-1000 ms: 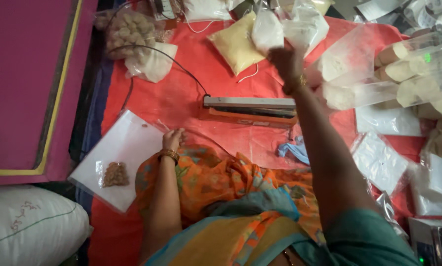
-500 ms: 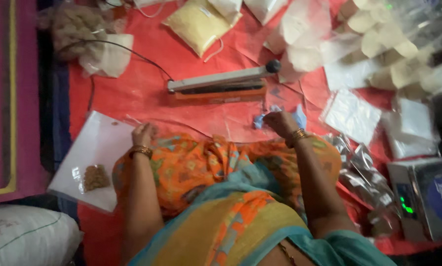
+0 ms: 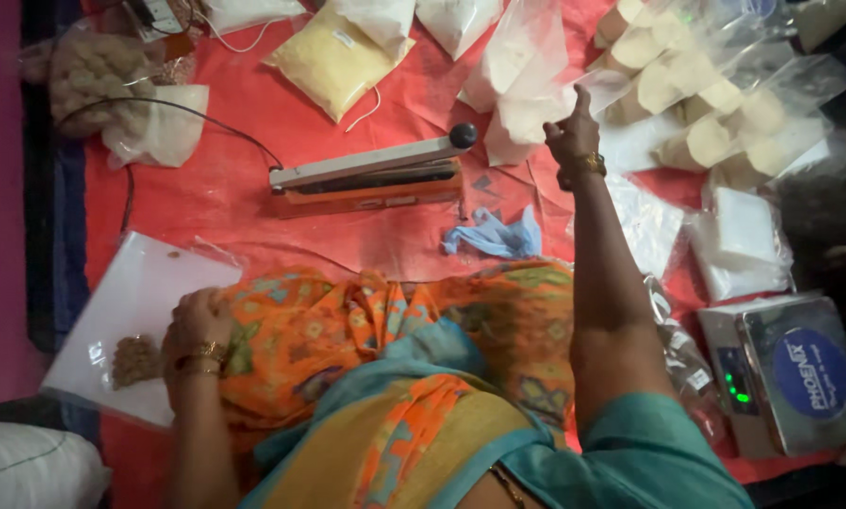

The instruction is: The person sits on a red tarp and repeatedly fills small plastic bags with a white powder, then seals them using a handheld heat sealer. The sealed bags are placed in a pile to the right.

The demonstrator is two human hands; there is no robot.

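Note:
My right hand (image 3: 574,127) is stretched out over the red mat (image 3: 215,198), index finger pointing up and the other fingers curled, with nothing seen in it. It sits beside clear bags of white powder (image 3: 522,71). My left hand (image 3: 197,330) rests curled on my orange-clad knee (image 3: 348,330), against the edge of a flat clear packet (image 3: 131,302) with a small brown heap inside it. An orange heat sealer (image 3: 366,179) with a grey arm and black knob lies between my hands. A crumpled blue glove (image 3: 494,236) lies near my knee.
A silver weighing scale (image 3: 791,377) with a green display stands at lower right. Several bags of pale lumps (image 3: 715,104) fill the upper right; flat packets (image 3: 645,221) lie below them. A yellow powder bag (image 3: 333,57), a bag of brown pieces (image 3: 93,71) and a black cable (image 3: 187,113) are at the back.
My right hand came back from the far bags to the blue glove by my knee, then reached out again toward the powder bags. My left hand stayed by the clear packet.

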